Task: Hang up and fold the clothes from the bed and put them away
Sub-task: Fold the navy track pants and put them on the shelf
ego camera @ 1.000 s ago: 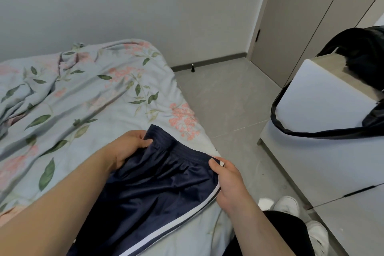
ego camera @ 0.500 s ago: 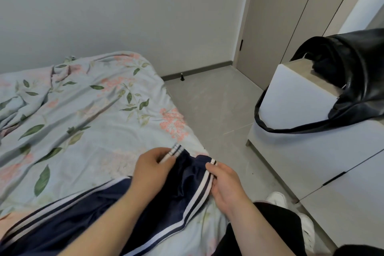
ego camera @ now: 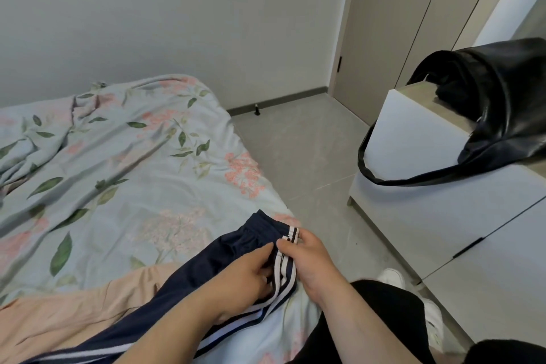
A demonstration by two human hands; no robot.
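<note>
Navy track pants (ego camera: 236,245) with white side stripes lie folded lengthwise along the near right corner of the bed (ego camera: 124,174), waistband end pointing away from me. My right hand (ego camera: 310,257) pinches the striped waistband edge. My left hand (ego camera: 242,278) rests on the pants just left of it, fingers curled on the fabric beside the stripes. A peach-coloured garment (ego camera: 74,310) lies flat on the bed to the left of the pants, partly under them.
The bed wears a pale floral cover, rumpled at the far left. A white drawer unit (ego camera: 437,216) stands to the right with a black leather bag (ego camera: 496,103) on top. Grey tiled floor (ego camera: 301,151) runs between them toward wardrobe doors (ego camera: 393,23).
Both hands have brought the two striped waistband edges together, so the pants are narrower. The view has tilted, showing the peach garment at lower left.
</note>
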